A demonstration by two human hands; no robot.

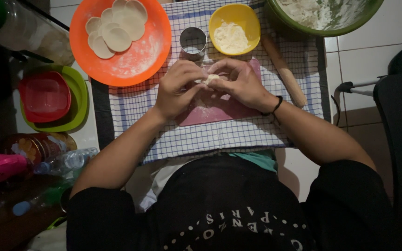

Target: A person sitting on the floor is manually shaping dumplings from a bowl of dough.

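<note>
- A small piece of pale dough (211,78) sits pinched between both hands, over the upper part of a pink board (219,111); only a sliver of it shows, so its long axis seems to run roughly from 9 to 3 o'clock, though most of its shape is hidden by the fingers.
- The left hand (180,88) curls closed around the dough from the 9 o'clock side, fingers bent in and thumb tucked toward the piece.
- The right hand (243,83) closes on it from the 3 o'clock side, fingertips meeting those of the left; a dark band (277,105) circles its wrist.
- The pink board is dusted with flour and lies on a blue-and-white checked cloth (219,137).
- At 12 o'clock from the dough, just beyond the fingers, stands a round metal cutter (193,42), open end up.
- At about 1 o'clock is a yellow bowl (250,18) holding flour.
- At 2 to 3 o'clock a wooden rolling pin (284,72) lies on the cloth, its long axis running from 11 to 5 o'clock.
- Farther at 1 o'clock is a large green bowl (350,25) with dough or flour inside.
- At 10 to 11 o'clock an orange plate (136,60) carries overlapping cut dough rounds (117,30).
- At 9 o'clock, well apart, a red container (45,95) rests in a green tray (77,100).
</note>
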